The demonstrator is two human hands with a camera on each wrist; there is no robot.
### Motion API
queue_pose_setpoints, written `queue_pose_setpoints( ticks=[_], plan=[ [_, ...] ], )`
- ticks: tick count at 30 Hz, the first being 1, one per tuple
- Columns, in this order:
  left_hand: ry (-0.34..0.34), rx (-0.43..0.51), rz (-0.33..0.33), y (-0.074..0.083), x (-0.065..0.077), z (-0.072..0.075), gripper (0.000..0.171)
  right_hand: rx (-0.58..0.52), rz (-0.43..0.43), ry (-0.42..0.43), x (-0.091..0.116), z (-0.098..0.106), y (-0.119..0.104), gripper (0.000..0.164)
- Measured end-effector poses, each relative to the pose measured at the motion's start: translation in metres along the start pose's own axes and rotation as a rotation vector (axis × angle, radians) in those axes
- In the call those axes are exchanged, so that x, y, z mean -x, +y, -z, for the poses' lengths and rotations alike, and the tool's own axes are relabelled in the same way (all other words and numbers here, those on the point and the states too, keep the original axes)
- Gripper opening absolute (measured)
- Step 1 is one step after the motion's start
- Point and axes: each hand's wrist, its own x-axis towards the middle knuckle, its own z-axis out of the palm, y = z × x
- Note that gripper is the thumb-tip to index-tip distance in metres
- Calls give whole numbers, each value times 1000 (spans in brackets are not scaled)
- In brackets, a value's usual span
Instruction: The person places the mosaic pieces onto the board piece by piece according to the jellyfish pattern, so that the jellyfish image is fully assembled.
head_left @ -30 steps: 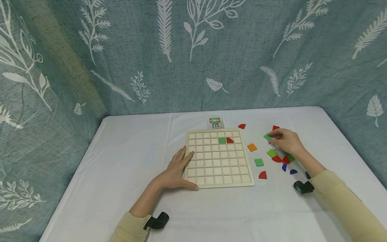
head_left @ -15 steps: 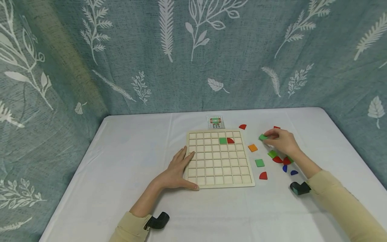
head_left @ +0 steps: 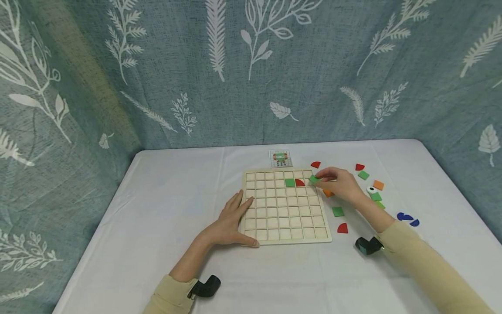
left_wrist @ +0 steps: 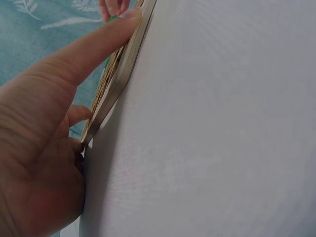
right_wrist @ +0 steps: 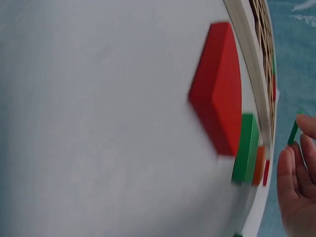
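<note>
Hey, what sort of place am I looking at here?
Probably a curtained-off indoor play corner: a leaf-print curtain hangs behind a white-covered table holding a grid board and coloured tiles.

orange tile (head_left: 328,193) beside board (head_left: 282,212) partly hidden; card (head_left: 280,158) details too small.

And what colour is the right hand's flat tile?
The flat tile is green, clearest in head view.

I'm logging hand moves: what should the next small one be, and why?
Probably ease the green tile inward over a bare cell of the board: the right hand pinches it near the far right corner, the left hand rests at the left edge, and most visible cells stand bare.
</note>
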Motion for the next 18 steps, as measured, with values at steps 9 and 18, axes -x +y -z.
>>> queue_pose_setpoints(
  ticks=[9,18],
  plan=[
    [5,-3,-6,-1,-1,-1,122,-18,97,-75,-11,-24,-19,28],
    [1,-5,0,-1,-1,-1,122,7,280,-131,-26,-43,-34,18]
  ],
)
